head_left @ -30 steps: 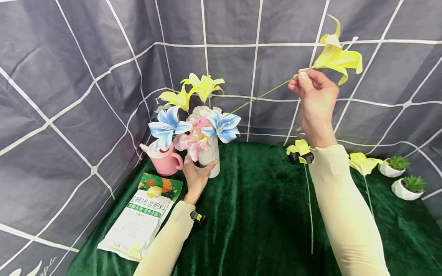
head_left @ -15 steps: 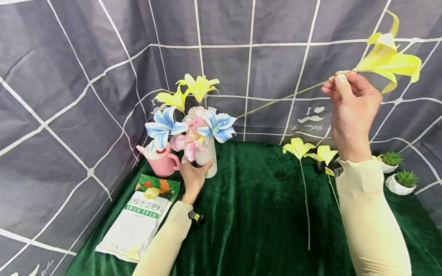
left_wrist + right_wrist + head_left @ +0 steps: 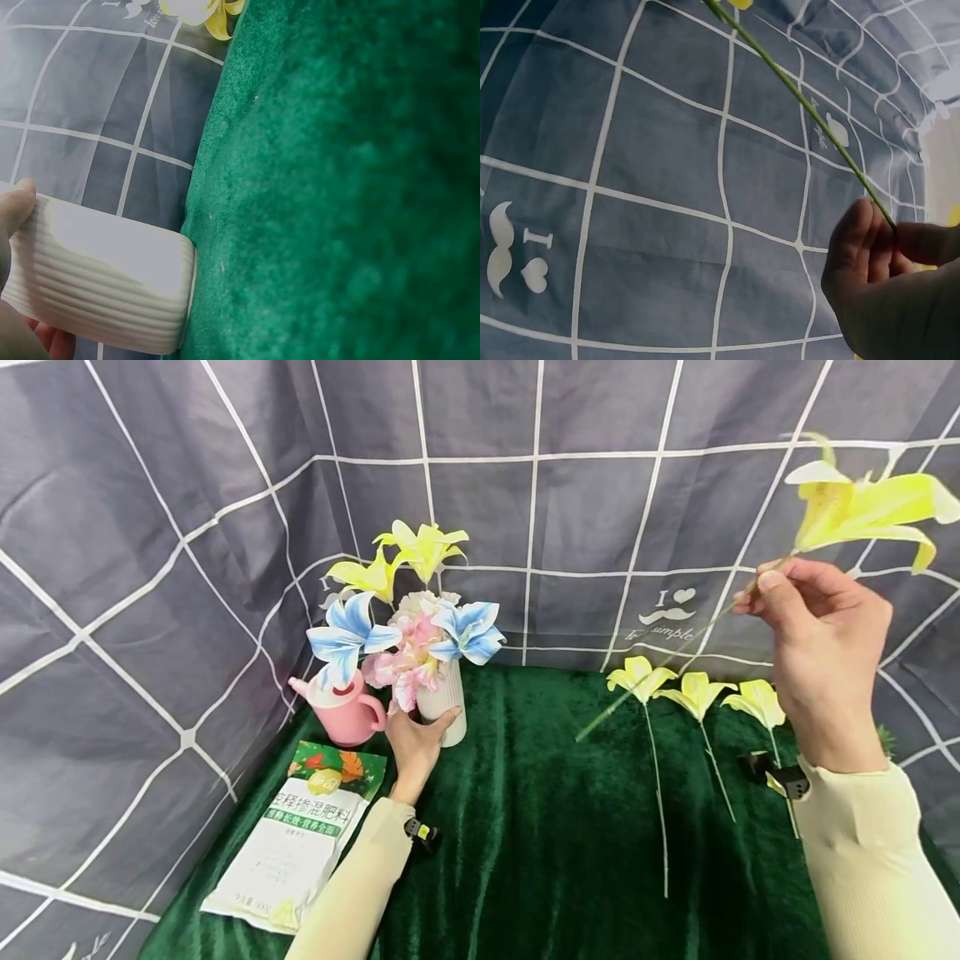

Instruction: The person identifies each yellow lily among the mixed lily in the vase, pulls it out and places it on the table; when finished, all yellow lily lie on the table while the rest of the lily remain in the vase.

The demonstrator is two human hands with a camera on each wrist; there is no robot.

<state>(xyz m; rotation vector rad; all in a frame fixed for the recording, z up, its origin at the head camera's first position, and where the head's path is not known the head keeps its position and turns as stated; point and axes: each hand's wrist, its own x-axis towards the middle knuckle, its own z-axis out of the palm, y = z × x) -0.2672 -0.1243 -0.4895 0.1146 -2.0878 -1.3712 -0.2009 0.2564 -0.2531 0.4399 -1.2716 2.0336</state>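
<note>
While the left hand (image 3: 416, 747) grips the white vase (image 3: 444, 697), the right hand (image 3: 828, 647) pinches a yellow flower (image 3: 862, 514).

a nook with gridded cloth walls (image 3: 592, 518)

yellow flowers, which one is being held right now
The yellow flower at upper right in the head view, its stem pinched in the right grip. Two others rise above the vase; three lie on the green cloth.
</note>
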